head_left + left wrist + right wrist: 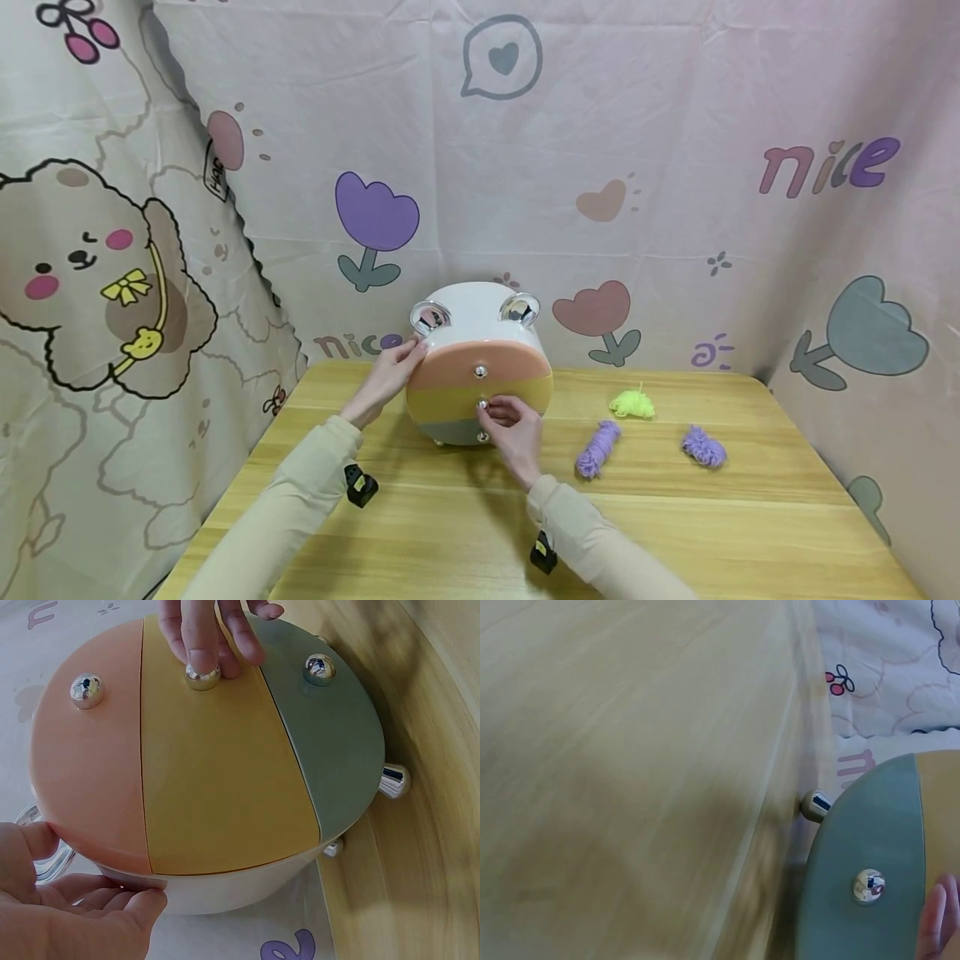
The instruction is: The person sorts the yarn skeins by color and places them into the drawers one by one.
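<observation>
A rounded white drawer cabinet stands on the wooden table, its front banded by a pink drawer, a yellow drawer and a green drawer. Each drawer bears a round silver knob, and two silver ears top the body. At the cabinet's upper left edge, just below one ear, my left hand grips the side, thumb at the front rim and fingers along the white wall. My right hand pinches the middle knob on the yellow drawer. All three drawer fronts sit flush.
Right of the cabinet lie a purple yarn bundle, a yellow-green yarn bundle and another purple bundle. Printed cloth hangs behind the table and along its sides. Short silver feet hold the cabinet up.
</observation>
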`<control>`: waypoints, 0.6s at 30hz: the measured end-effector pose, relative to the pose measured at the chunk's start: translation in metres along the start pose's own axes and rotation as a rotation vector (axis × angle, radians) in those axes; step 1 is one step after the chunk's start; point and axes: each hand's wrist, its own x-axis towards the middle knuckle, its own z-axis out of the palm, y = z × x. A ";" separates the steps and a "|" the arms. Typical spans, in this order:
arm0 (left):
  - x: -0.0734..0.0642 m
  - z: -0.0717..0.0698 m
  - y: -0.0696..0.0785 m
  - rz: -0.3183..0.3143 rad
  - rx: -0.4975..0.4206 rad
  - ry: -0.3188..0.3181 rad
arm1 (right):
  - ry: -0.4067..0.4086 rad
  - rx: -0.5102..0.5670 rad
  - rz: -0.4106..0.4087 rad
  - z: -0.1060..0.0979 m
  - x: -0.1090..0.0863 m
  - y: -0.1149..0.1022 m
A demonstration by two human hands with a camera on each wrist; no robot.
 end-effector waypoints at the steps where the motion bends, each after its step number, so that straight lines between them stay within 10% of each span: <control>1: 0.000 0.000 0.000 0.000 0.003 0.001 | 0.003 0.001 -0.013 0.001 0.000 0.001; 18: 0.000 0.000 0.000 -0.002 -0.006 0.005 | 0.054 -0.086 -0.117 0.006 0.000 0.001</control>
